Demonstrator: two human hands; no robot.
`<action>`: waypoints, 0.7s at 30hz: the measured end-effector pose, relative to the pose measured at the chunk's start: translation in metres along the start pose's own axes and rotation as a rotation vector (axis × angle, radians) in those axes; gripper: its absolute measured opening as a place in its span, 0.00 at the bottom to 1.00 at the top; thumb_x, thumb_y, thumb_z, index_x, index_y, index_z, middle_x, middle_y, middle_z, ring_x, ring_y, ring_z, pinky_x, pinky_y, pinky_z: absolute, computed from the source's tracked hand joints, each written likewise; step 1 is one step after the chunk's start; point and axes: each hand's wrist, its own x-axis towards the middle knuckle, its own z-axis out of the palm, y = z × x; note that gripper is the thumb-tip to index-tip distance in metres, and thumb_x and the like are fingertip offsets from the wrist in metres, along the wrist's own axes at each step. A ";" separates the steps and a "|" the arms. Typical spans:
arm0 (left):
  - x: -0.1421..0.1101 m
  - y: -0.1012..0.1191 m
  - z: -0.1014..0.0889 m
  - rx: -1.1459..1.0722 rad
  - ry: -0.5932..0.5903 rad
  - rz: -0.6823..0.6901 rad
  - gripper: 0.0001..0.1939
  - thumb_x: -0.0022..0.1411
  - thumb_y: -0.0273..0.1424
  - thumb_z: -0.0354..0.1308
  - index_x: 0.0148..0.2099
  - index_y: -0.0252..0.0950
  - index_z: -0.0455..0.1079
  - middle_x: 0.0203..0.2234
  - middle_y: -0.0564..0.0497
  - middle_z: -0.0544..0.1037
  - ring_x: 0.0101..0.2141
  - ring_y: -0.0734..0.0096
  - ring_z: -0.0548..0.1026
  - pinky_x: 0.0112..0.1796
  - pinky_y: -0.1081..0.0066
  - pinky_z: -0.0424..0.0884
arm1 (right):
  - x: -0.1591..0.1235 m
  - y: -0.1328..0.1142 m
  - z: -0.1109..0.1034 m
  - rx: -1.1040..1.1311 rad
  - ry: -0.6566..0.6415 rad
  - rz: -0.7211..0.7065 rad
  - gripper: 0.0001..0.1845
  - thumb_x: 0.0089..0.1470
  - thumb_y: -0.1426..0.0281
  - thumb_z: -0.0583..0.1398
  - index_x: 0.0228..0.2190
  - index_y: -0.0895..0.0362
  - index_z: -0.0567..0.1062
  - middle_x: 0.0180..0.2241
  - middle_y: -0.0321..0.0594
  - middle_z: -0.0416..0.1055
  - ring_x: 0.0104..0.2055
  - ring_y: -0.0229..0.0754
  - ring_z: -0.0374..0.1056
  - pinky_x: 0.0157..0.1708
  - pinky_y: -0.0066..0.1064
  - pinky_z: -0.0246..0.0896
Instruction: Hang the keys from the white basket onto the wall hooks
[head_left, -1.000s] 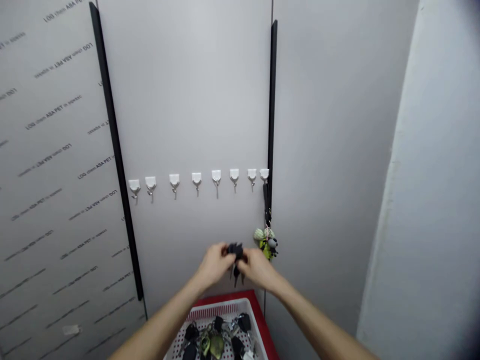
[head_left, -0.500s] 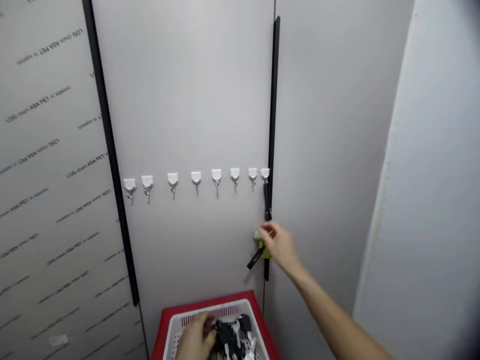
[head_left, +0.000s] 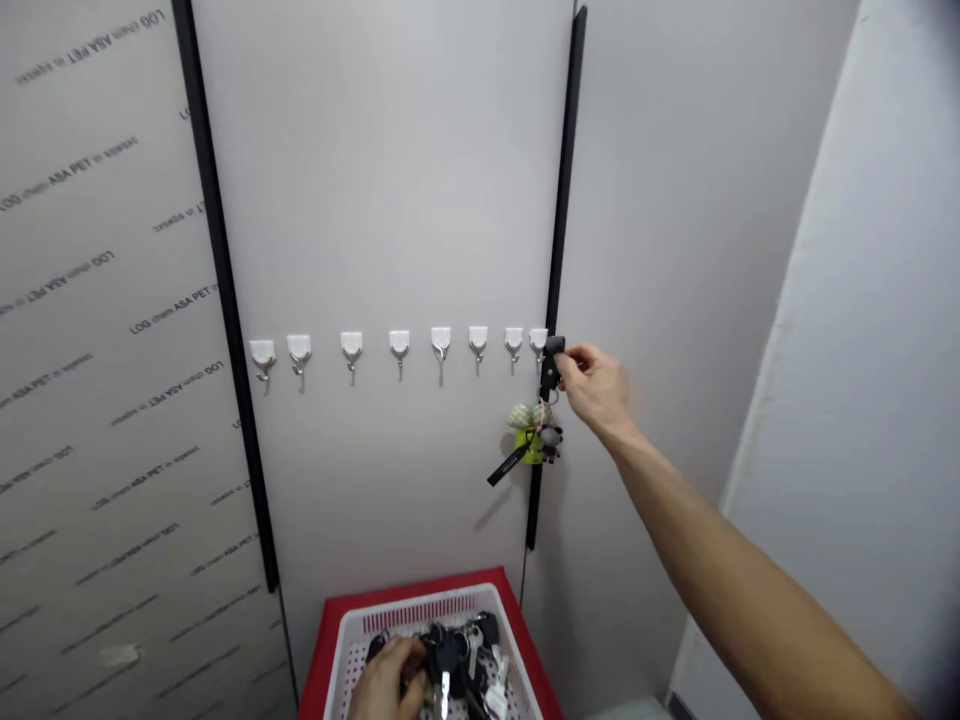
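My right hand is raised to the wall and pinches the black strap of a keychain just below the rightmost white hook. From that strap hang a green and yellow charm bunch and a black tag. Several white hooks in the same row stand bare. My left hand is down in the white basket, its fingers curled over a pile of black keys.
The white basket rests on a red surface at the foot of the wall. Two black vertical strips frame the grey panel. A pale wall closes in on the right.
My two hands parted. The left dropped into the basket onto the keys. The right rose from the charms to the strap, and the hanging bunch now sits higher.
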 end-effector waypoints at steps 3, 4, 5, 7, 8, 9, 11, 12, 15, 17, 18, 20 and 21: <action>-0.003 0.002 -0.002 -0.041 0.019 -0.007 0.11 0.45 0.25 0.42 0.30 0.35 0.63 0.28 0.51 0.69 0.31 0.73 0.66 0.34 0.76 0.60 | -0.007 -0.013 -0.005 0.116 -0.107 0.016 0.10 0.39 0.66 0.50 0.20 0.61 0.65 0.13 0.33 0.59 0.15 0.30 0.54 0.16 0.22 0.49; -0.003 0.002 -0.002 -0.054 0.021 -0.017 0.11 0.45 0.26 0.42 0.30 0.35 0.64 0.28 0.51 0.69 0.31 0.73 0.66 0.34 0.75 0.60 | -0.014 -0.015 -0.005 0.145 -0.171 0.018 0.10 0.39 0.66 0.50 0.19 0.61 0.65 0.13 0.32 0.59 0.14 0.30 0.54 0.15 0.22 0.49; -0.004 0.002 -0.003 -0.068 0.024 -0.027 0.10 0.45 0.26 0.43 0.30 0.34 0.64 0.28 0.51 0.69 0.31 0.73 0.66 0.34 0.74 0.60 | -0.024 -0.015 -0.004 0.163 -0.238 0.020 0.09 0.38 0.66 0.51 0.19 0.60 0.65 0.13 0.32 0.58 0.14 0.30 0.54 0.15 0.22 0.49; -0.004 0.000 -0.003 -0.103 0.040 -0.043 0.10 0.44 0.26 0.43 0.30 0.34 0.64 0.27 0.50 0.69 0.31 0.72 0.66 0.34 0.74 0.60 | -0.047 -0.011 0.002 0.170 -0.367 0.037 0.09 0.38 0.66 0.52 0.18 0.60 0.64 0.12 0.31 0.57 0.14 0.30 0.54 0.15 0.22 0.49; -0.003 -0.002 -0.003 -0.127 0.053 -0.049 0.10 0.44 0.26 0.44 0.30 0.34 0.64 0.27 0.50 0.69 0.31 0.72 0.66 0.34 0.73 0.60 | -0.060 -0.007 0.006 0.173 -0.431 0.057 0.09 0.38 0.66 0.52 0.17 0.60 0.63 0.12 0.31 0.57 0.14 0.30 0.54 0.15 0.21 0.49; -0.003 -0.005 -0.002 -0.157 0.068 -0.054 0.10 0.44 0.26 0.44 0.30 0.34 0.64 0.27 0.50 0.69 0.31 0.73 0.66 0.34 0.73 0.60 | -0.074 -0.002 0.011 0.179 -0.494 0.084 0.09 0.38 0.67 0.51 0.17 0.60 0.63 0.11 0.30 0.57 0.14 0.30 0.54 0.15 0.21 0.48; -0.001 -0.010 -0.001 -0.234 0.093 -0.079 0.10 0.44 0.25 0.44 0.30 0.33 0.64 0.27 0.50 0.69 0.29 0.73 0.66 0.33 0.74 0.61 | -0.102 0.008 0.021 0.198 -0.614 0.144 0.08 0.39 0.68 0.51 0.17 0.60 0.63 0.11 0.30 0.56 0.14 0.30 0.53 0.15 0.21 0.48; 0.001 -0.014 0.000 -0.281 0.103 -0.098 0.10 0.43 0.25 0.45 0.30 0.33 0.64 0.26 0.50 0.69 0.29 0.74 0.66 0.32 0.74 0.61 | -0.115 0.013 0.026 0.210 -0.671 0.169 0.08 0.39 0.69 0.50 0.17 0.60 0.64 0.12 0.30 0.56 0.14 0.30 0.53 0.15 0.22 0.48; 0.004 -0.023 0.003 -0.429 0.137 -0.164 0.09 0.44 0.27 0.45 0.30 0.31 0.63 0.24 0.50 0.70 0.27 0.74 0.67 0.30 0.74 0.62 | -0.150 0.024 0.041 0.238 -0.788 0.198 0.08 0.40 0.70 0.49 0.18 0.60 0.64 0.13 0.32 0.58 0.16 0.30 0.53 0.17 0.22 0.48; 0.006 -0.027 0.005 -0.499 0.159 -0.194 0.09 0.44 0.28 0.46 0.30 0.31 0.63 0.23 0.50 0.69 0.26 0.74 0.67 0.29 0.74 0.62 | -0.172 0.029 0.052 0.248 -0.827 0.180 0.09 0.42 0.69 0.49 0.19 0.60 0.65 0.15 0.33 0.59 0.17 0.31 0.54 0.18 0.23 0.49; 0.007 -0.028 0.005 -0.521 0.165 -0.200 0.09 0.44 0.28 0.46 0.30 0.31 0.63 0.23 0.50 0.69 0.26 0.74 0.67 0.29 0.74 0.62 | -0.183 0.031 0.057 0.245 -0.838 0.156 0.10 0.42 0.69 0.49 0.20 0.60 0.65 0.15 0.34 0.60 0.18 0.31 0.54 0.19 0.24 0.49; 0.008 -0.030 0.006 -0.542 0.169 -0.201 0.09 0.43 0.28 0.47 0.29 0.31 0.63 0.22 0.51 0.69 0.25 0.74 0.67 0.29 0.74 0.62 | -0.203 0.032 0.067 0.223 -0.860 0.080 0.09 0.42 0.70 0.49 0.20 0.60 0.66 0.18 0.36 0.62 0.20 0.32 0.56 0.22 0.24 0.50; 0.008 -0.030 0.007 -0.548 0.165 -0.200 0.09 0.43 0.27 0.47 0.30 0.31 0.63 0.22 0.51 0.69 0.25 0.74 0.67 0.28 0.74 0.62 | -0.212 0.031 0.071 0.213 -0.883 0.029 0.07 0.42 0.72 0.50 0.20 0.60 0.67 0.19 0.36 0.63 0.22 0.33 0.57 0.23 0.25 0.50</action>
